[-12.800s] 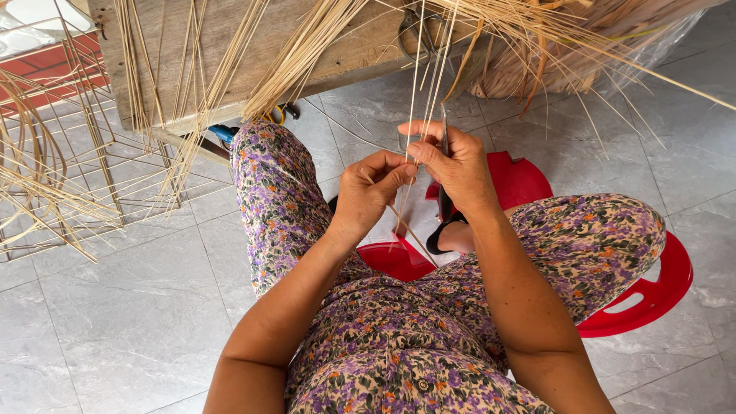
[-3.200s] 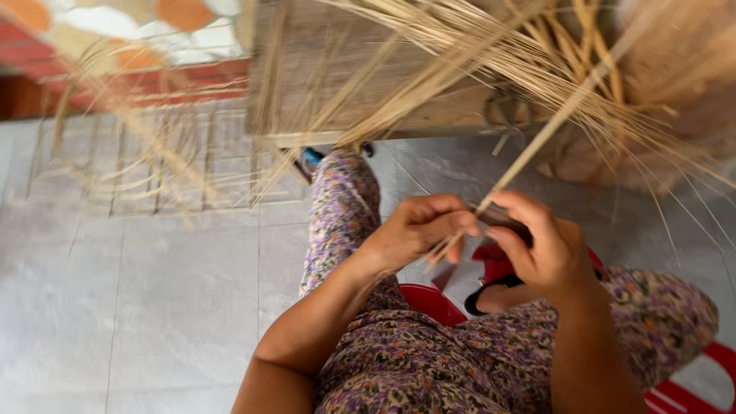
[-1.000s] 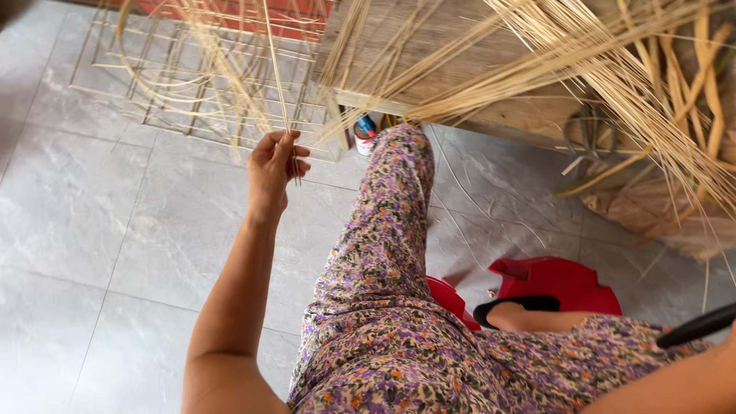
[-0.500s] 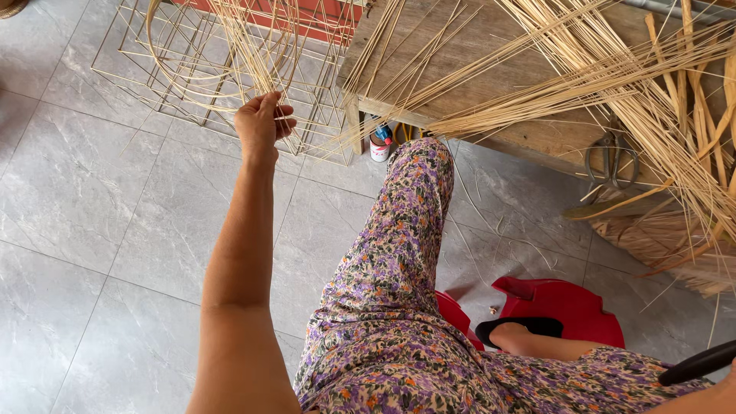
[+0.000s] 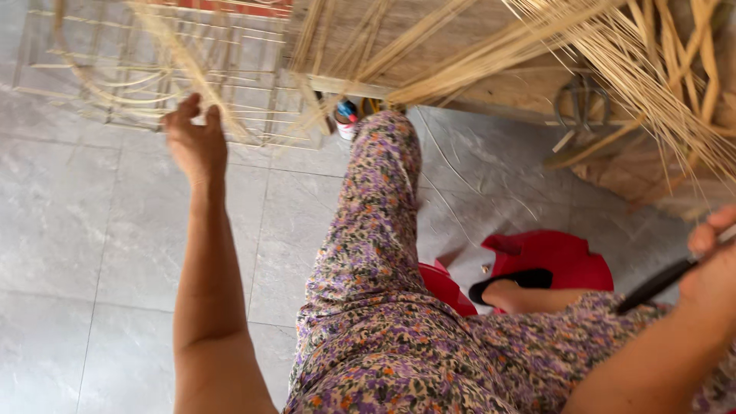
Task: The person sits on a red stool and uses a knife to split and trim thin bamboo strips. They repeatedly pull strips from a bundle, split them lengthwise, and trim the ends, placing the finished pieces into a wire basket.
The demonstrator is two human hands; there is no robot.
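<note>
My left hand is stretched out to the far left over the grey tile floor. It is blurred, and its fingers seem curled around a pale straw strand that runs up across a wire frame. At the right edge, my right hand is closed on a thin dark tool that slants down to the left. A thick bundle of long straw strands fans out from the top right. My legs in floral trousers fill the middle.
A wooden bench edge crosses the top, with scissors lying below it and a small can by my knee. A red plastic stool stands under my leg, next to a foot in a black sandal.
My left hand stays out at the wire frame and has drawn slightly back and left with the strand. The view has shifted, bringing my right hand with the dark tool into sight.
</note>
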